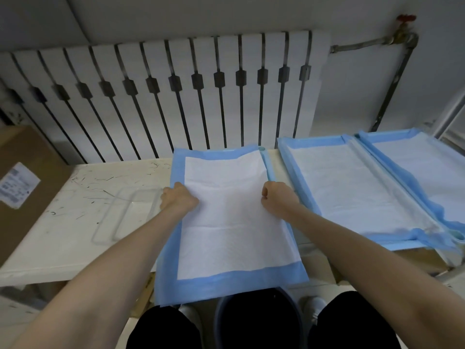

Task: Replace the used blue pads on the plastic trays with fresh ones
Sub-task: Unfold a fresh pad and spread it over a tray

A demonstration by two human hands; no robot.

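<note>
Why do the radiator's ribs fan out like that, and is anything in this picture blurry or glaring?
Head view: the wide-angle lens bends the radiator, so its ribs splay towards the edges; the light is dim and even, with no glare on the pad; the label on the cardboard box at the left edge is too blurred to read.

pad (231, 222): white, blue-bordered, flat before me | lined trays (286, 155): two, side by side, my right | clear tray (120, 215): probably, my left
</note>
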